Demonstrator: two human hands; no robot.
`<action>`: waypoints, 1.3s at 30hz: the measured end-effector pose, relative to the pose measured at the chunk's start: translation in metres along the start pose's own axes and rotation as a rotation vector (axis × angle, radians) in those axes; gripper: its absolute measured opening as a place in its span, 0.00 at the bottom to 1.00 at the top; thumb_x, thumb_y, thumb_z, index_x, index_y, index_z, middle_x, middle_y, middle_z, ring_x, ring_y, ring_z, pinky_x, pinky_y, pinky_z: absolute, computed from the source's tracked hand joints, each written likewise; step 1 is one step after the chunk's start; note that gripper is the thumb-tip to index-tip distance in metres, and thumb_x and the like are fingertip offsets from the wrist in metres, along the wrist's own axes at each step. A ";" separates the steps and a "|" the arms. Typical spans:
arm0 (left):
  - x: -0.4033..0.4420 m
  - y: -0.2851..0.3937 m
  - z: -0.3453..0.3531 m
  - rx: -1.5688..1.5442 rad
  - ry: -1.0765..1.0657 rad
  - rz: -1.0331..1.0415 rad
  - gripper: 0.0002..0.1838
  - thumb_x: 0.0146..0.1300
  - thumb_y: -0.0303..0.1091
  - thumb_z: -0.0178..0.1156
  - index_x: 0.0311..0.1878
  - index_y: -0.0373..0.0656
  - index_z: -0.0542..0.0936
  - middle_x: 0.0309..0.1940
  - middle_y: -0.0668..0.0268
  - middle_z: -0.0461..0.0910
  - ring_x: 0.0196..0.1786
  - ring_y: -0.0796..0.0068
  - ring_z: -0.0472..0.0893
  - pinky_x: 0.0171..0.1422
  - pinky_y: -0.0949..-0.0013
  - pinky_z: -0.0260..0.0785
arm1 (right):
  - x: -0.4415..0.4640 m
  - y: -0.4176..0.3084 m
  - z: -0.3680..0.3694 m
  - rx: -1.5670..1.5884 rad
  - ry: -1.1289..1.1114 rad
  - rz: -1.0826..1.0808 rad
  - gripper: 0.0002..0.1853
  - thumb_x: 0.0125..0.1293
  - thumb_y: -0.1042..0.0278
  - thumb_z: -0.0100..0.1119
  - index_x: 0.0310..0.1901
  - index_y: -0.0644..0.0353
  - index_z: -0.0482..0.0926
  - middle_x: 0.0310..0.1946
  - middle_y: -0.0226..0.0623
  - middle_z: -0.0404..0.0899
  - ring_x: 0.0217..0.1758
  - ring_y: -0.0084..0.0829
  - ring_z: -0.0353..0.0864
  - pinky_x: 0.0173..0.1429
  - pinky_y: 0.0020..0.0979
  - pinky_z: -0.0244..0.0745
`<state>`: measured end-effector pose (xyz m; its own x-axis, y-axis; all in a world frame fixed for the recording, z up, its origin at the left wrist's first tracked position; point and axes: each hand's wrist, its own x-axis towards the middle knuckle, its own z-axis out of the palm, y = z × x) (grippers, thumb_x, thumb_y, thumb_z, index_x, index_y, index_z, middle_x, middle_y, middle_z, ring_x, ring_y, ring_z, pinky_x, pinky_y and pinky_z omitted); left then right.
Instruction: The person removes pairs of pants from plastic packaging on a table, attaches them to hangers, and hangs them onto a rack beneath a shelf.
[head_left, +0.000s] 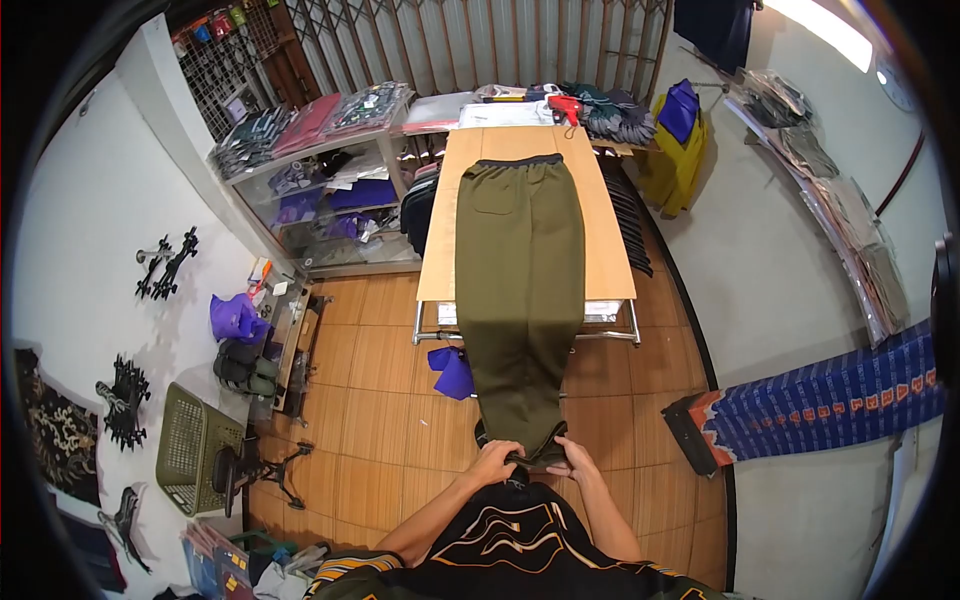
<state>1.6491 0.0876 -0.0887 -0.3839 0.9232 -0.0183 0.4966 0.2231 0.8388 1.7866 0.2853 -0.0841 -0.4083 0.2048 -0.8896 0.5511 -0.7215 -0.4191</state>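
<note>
Olive green trousers (525, 260) lie lengthwise on a light wooden table (608, 245), their dark elastic waistband at the far end. The legs, one over the other, hang past the near edge toward me. My left hand (495, 462) grips the left side of the leg hems, fingers closed on the cloth. At the right side of the same hems, my right hand (574, 457) pinches the fabric. Both hands are close to my body, and the hem edges between them look bunched and dark.
A glass cabinet (330, 215) with packed garments stands left of the table. A red tape dispenser (565, 104) sits at the far end. On the left are a green basket (195, 450) and a purple bag (238, 318). A blue patterned ironing board (810, 405) is at right.
</note>
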 end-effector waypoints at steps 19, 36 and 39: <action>-0.237 -0.214 -0.010 -0.536 0.577 -1.211 0.10 0.60 0.37 0.64 0.37 0.43 0.89 0.28 0.63 0.86 0.34 0.72 0.86 0.41 0.65 0.79 | 0.149 0.160 -0.067 -0.446 0.238 0.241 0.18 0.71 0.61 0.50 0.58 0.61 0.73 0.47 0.47 0.81 0.48 0.49 0.85 0.47 0.50 0.85; -0.455 -0.256 -0.075 -1.035 1.269 -1.416 0.08 0.64 0.32 0.58 0.39 0.43 0.85 0.33 0.64 0.85 0.32 0.73 0.85 0.27 0.71 0.73 | 0.225 0.059 0.384 -0.726 -0.125 -0.029 0.16 0.72 0.65 0.46 0.58 0.60 0.72 0.44 0.42 0.82 0.41 0.42 0.86 0.49 0.51 0.82; -0.447 -0.268 -0.119 -1.015 1.443 -1.194 0.09 0.66 0.30 0.57 0.45 0.45 0.85 0.37 0.63 0.86 0.34 0.72 0.85 0.26 0.72 0.72 | 0.209 0.057 0.454 -0.804 -0.161 -0.061 0.16 0.73 0.66 0.46 0.58 0.61 0.73 0.45 0.44 0.83 0.42 0.42 0.88 0.46 0.48 0.84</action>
<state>1.5946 -0.4227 -0.2407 -0.5395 -0.4374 -0.7194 -0.6742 -0.2873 0.6803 1.4025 -0.0129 -0.2115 -0.5205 0.0868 -0.8494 0.8524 -0.0052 -0.5229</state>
